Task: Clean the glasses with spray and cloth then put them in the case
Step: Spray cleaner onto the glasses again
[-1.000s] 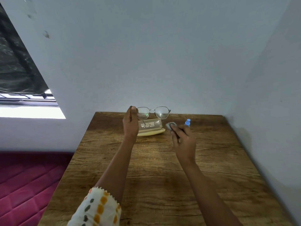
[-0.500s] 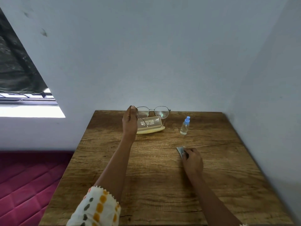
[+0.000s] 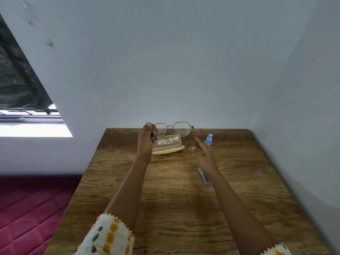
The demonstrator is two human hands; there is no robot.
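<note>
The wooden counter [image 3: 174, 208] carries an open yellow case [image 3: 168, 146] near the wall. Above it, the left hand [image 3: 146, 140] grips the glasses [image 3: 181, 128] by one end. The right hand [image 3: 204, 155], fingers loosely spread, reaches their other temple. The cloth [image 3: 203, 176] lies under that wrist, with the spray bottle [image 3: 209, 139] just beyond.

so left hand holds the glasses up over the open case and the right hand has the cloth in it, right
No. In the head view the cloth lies on the table; the right hand is empty, close to the glasses. The left hand does hold them over the open case.
</note>
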